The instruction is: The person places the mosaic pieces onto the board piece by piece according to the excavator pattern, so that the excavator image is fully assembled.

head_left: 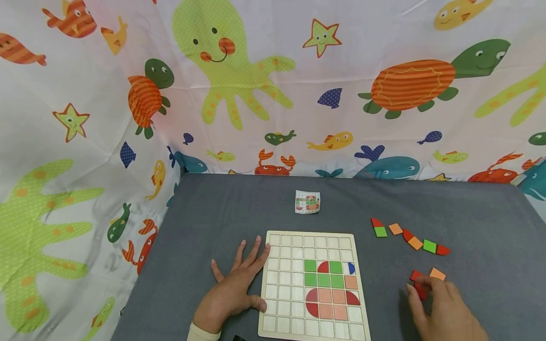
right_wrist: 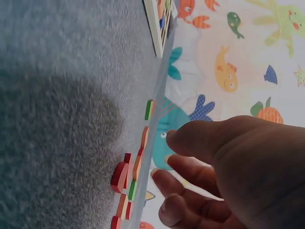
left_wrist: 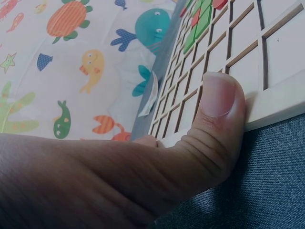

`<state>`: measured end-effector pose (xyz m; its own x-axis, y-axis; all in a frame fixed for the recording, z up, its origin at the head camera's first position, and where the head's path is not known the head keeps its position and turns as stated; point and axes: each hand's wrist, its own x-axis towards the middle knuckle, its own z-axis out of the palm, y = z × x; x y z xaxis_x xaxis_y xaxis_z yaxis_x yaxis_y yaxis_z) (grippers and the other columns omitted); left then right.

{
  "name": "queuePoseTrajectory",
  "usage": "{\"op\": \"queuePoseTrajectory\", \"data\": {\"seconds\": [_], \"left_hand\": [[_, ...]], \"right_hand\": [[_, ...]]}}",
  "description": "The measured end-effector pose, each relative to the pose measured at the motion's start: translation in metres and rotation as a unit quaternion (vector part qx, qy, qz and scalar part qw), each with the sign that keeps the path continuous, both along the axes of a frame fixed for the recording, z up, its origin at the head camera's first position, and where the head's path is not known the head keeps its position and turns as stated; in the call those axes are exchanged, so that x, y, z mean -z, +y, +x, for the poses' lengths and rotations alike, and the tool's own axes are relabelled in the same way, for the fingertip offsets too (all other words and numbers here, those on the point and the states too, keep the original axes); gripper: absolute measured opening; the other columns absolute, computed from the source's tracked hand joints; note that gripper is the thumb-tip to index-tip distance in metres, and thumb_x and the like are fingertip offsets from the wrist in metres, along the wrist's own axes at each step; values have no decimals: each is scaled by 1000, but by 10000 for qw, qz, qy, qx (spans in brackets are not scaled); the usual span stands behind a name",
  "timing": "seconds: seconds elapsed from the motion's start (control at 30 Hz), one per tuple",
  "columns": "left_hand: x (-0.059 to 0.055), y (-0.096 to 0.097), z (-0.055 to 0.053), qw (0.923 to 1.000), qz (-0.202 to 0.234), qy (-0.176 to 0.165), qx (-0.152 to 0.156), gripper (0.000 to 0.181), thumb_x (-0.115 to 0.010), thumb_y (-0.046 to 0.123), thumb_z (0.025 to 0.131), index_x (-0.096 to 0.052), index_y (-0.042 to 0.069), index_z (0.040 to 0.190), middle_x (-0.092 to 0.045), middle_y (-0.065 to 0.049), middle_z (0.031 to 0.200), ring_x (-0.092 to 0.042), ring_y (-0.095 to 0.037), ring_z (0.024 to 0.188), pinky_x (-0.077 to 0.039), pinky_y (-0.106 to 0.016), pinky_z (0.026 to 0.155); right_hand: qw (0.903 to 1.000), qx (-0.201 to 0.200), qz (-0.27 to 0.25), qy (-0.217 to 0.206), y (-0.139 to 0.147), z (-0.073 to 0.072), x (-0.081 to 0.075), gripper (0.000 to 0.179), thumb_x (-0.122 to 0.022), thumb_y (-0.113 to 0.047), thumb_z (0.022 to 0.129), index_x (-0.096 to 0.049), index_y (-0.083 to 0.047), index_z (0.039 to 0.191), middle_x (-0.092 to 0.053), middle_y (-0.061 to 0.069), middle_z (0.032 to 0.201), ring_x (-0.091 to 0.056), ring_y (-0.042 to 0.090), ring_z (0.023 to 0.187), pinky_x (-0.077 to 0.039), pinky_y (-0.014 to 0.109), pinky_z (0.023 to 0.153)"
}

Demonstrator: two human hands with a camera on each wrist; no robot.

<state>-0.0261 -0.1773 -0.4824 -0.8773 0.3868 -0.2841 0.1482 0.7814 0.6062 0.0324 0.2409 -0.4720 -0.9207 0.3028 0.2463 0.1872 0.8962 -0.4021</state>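
Red pieces (head_left: 421, 291) lie right of the grid board (head_left: 285, 293), near the empty, unclenched right hand (head_left: 448, 305); spread left hand (head_left: 233, 289) touches board.

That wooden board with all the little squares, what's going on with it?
A person's left hand rests against the left edge of the wooden grid board. Their right hand is over loose red pieces, gripping nothing. Coloured squares and rounded pieces fill part of the board; much is bare. A pattern card lies beyond it.

Cream grid board (head_left: 297, 293), red, green and orange loose pieces (head_left: 415, 243), grey table (head_left: 204, 213), white sea-creature-print cloth (head_left: 307, 113)
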Motion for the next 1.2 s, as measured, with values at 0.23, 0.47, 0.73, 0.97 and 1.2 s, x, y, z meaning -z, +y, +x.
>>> {"op": "queuePoseTrajectory", "data": {"seconds": [0.23,0.47,0.73,0.97,1.2], "left_hand": [[1,-2,0,10000,65,33,-12,134,-89,50,63,-11,41,171,2,9,179,13,-37,163,28,-91,91],[9,-3,-2,9999,-80,-138,-65,136,-91,49,62,-7,45,170,7,14,177,17,-32,163,30,-88,93],[-12,1,0,9999,77,-145,-51,132,-91,46,64,-14,37,171,0,6,179,12,-38,163,27,-91,93],[4,-4,-1,10000,78,24,10,133,-88,53,64,-10,43,170,4,10,178,13,-35,163,28,-91,92],[-2,-1,-1,9999,-21,-124,-88,133,-91,47,63,-14,40,171,2,8,179,13,-36,163,28,-90,94]], "right_hand": [[9951,520,-195,-818,5,-8,-4,42,-80,-31,94,-67,-3,123,-64,24,115,-63,39,71,-49,56,59],[9836,596,-300,-1674,9,-15,0,54,-77,-39,96,-61,-1,131,-57,30,128,-65,44,80,-50,62,66],[9839,513,-333,-1680,11,-22,2,38,-76,-36,97,-67,-9,123,-59,25,120,-58,30,69,-44,43,51],[9814,463,-388,-1824,10,-28,3,37,-76,-32,97,-67,-6,123,-57,26,117,-57,30,67,-45,45,50],[9781,382,-401,-2004,11,-34,4,36,-73,-27,97,-65,-3,123,-57,25,115,-56,28,66,-46,45,50]]}}
